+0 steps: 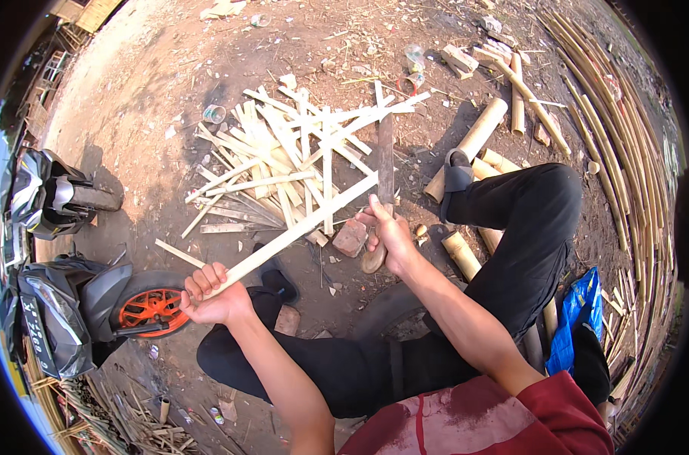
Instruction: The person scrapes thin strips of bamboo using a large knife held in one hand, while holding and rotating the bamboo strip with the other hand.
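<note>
My left hand (217, 296) is closed around the lower end of a long pale bamboo slat (299, 230). The slat slants up to the right, and its far end meets the side of a machete's dark blade (386, 155); whether they touch is hard to tell. My right hand (391, 236) grips the machete near its wooden handle (373, 262), with the blade pointing away from me. Beyond the slat, a loose heap of split bamboo strips (272, 178) lies on the ground. A reddish brick piece (350, 237) sits just left of my right hand.
Two parked motorcycles stand at left, one with an orange wheel (155, 303). Thick bamboo lengths (481, 129) lie beside my sandalled foot (458, 182). Long bamboo poles (618, 114) curve along the right. A tyre (386, 311) and a blue plastic sheet (576, 318) are near my legs.
</note>
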Available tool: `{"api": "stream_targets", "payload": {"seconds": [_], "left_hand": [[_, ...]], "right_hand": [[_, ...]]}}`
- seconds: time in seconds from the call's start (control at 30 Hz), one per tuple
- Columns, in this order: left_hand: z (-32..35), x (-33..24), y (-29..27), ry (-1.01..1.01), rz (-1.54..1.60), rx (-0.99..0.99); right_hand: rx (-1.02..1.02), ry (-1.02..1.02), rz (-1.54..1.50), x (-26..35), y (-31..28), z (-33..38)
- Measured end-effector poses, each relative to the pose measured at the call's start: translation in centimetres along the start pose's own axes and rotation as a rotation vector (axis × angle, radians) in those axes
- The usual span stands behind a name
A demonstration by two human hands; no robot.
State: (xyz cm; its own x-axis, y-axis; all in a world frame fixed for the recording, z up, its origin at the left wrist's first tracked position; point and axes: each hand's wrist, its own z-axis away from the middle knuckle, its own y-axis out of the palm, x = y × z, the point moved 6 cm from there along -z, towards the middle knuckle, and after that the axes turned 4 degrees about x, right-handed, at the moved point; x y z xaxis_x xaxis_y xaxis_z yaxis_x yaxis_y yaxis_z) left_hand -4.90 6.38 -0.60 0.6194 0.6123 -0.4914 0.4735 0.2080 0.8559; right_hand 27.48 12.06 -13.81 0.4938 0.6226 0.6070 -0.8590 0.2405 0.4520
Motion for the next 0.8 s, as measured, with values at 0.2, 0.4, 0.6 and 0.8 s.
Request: {"api": "stream_targets", "payload": {"seconds": [0.2,0.4,0.6,0.8], "left_hand": [[1.1,-5.2,-5.4,0.084,-0.072,-0.153],[2.1,-3.9,-3.8,0.066,-0.299,-0.299],[2.5,0.0,0.0,0.043,-0.561,0.031],[1.0,-0.8,0.4,0.078,-0.126,-0.091]], "right_hand": [[0.230,0.064,-0.364,1.5,1.1,1.0],[0.254,0.019,0.069,1.3,-0.1,3.6],[0.347,-0.146,0.307,0.6,1.7,5.4],[0.018,0.006,0.479,-1.8,-0.9,2.9]]}}
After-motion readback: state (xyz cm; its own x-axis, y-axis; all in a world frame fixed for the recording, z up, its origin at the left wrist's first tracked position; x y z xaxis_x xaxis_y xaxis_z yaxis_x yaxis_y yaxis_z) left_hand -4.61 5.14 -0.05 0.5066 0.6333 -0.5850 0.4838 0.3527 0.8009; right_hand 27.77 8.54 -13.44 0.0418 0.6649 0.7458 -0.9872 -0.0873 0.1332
